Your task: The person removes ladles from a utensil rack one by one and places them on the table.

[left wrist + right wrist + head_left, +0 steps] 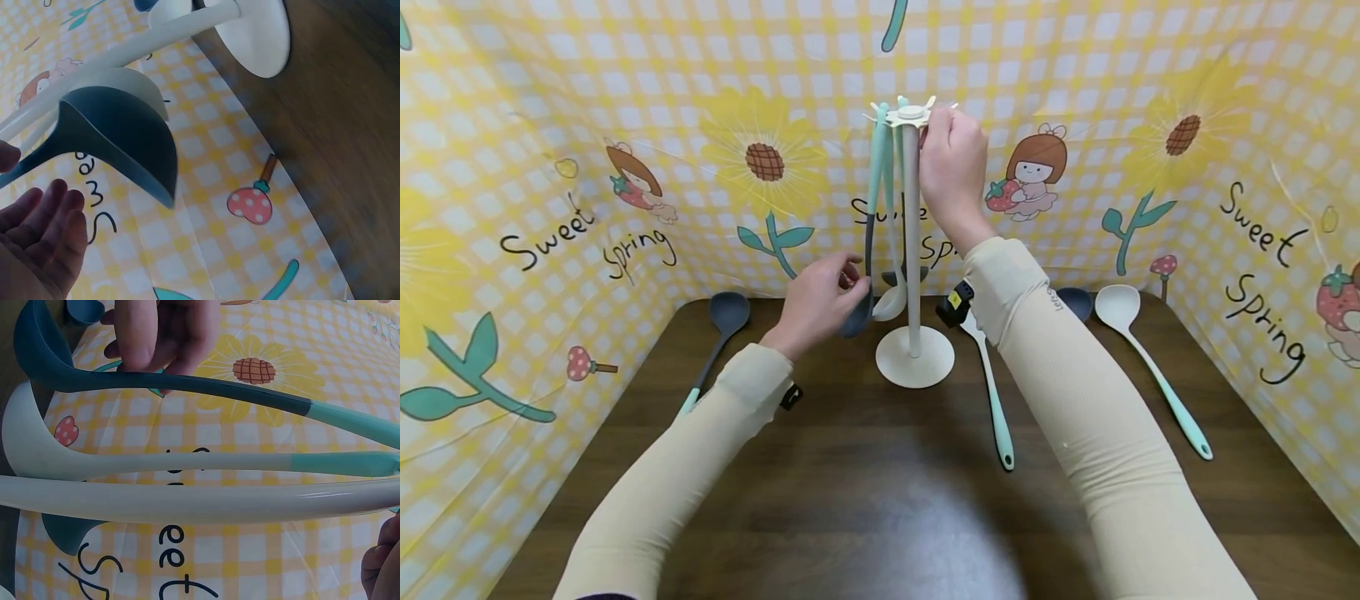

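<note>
A cream utensil rack (913, 242) stands on the table, with my right hand (955, 162) gripping its top by the hooks with curled fingers. From the rack hang a dark ladle (859, 315) and a white ladle (891, 302), both with mint handles. A further dark utensil (69, 536) hangs behind the pole, mostly hidden. My left hand (816, 300) is at the dark ladle's shaft, just above its bowl. Its thumb touches the shaft in the left wrist view, while the other fingers are loosely bent and apart from it.
On the brown table (820, 500) lie a dark ladle (730, 311) at left, a white utensil with a mint handle (997, 417), and a white ladle (1117, 308) at right. My right sleeve partly covers another dark utensil (1078, 303). Checked cloth (820, 50) surrounds the table's back and sides.
</note>
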The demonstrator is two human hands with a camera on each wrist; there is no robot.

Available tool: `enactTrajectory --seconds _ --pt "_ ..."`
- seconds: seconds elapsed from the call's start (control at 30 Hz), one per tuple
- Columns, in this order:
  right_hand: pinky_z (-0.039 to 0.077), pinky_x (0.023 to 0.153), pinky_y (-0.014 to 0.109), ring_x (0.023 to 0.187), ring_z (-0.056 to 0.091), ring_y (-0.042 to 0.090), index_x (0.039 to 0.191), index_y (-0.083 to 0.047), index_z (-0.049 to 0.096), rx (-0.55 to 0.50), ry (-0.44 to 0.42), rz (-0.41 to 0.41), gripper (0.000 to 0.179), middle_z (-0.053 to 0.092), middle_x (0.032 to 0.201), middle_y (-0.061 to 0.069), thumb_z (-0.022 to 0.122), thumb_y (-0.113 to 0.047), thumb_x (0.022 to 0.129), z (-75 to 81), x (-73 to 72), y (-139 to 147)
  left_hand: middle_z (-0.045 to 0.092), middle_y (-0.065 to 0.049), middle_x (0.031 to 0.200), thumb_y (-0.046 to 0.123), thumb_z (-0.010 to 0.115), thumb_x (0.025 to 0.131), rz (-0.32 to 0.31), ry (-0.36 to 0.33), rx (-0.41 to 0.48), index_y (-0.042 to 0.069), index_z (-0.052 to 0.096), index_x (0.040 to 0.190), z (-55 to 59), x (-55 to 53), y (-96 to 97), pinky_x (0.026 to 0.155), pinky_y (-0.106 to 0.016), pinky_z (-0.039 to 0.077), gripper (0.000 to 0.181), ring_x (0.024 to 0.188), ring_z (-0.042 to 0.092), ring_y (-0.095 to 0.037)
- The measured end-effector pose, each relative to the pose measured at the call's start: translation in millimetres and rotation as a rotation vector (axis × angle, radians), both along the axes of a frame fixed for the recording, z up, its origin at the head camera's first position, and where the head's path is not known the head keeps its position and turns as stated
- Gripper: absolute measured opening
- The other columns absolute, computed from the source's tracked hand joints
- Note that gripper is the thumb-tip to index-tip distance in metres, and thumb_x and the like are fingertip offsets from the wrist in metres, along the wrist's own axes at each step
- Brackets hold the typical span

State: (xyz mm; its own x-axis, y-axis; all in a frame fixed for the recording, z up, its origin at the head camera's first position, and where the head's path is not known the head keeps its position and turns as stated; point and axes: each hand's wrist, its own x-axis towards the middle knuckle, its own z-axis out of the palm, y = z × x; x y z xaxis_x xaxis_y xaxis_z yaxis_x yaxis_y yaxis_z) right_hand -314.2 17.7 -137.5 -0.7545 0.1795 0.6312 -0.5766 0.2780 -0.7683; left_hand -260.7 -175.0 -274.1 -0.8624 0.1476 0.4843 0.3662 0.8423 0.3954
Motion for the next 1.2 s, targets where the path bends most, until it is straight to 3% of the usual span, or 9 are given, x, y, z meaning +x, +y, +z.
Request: enactTrajectory --seconds 0.37,0.83,1.2 --pt "0.032 0.053 0.026 0.052 0.041 0.013 0.062 -0.014 0.043 -0.002 0.003 -0.011 0.046 0.041 0.055 -0.003 0.036 -0.024 0.106 3.6 3.4 -1 0.069 0.002 0.08 0.026 0.061 0.099 -0.045 0.09 0.026 0.012 0.068 0.095 11.6 -2.9 10.8 0.064 -0.033 0.049 0.016 0.069 0.062 -0.015" --pt "0.03 0.05 0.028 0.05 0.04 0.012 0.057 -0.014 0.04 -0.004 -0.092 -0.039 0.05 0.036 0.05 -0.003 0.039 -0.027 0.105 4.2 3.9 -3 0.067 0.001 0.075 0.023 0.06 0.096 -0.042 0.147 0.032 0.012 0.067 0.086 12.9 -0.8 9.9 0.061 -0.031 0.048 0.016 0.065 0.06 -0.014" --pt "0.032 0.051 0.027 0.05 0.039 0.011 0.058 -0.014 0.04 -0.006 -0.093 -0.035 0.05 0.036 0.052 -0.003 0.039 -0.027 0.106 3.1 2.9 -3 0.065 0.001 0.073 0.021 0.059 0.094 -0.041 0.197 0.041 0.013 0.064 0.083 10.2 3.3 3.7 0.06 -0.031 0.046 0.014 0.064 0.058 -0.015"
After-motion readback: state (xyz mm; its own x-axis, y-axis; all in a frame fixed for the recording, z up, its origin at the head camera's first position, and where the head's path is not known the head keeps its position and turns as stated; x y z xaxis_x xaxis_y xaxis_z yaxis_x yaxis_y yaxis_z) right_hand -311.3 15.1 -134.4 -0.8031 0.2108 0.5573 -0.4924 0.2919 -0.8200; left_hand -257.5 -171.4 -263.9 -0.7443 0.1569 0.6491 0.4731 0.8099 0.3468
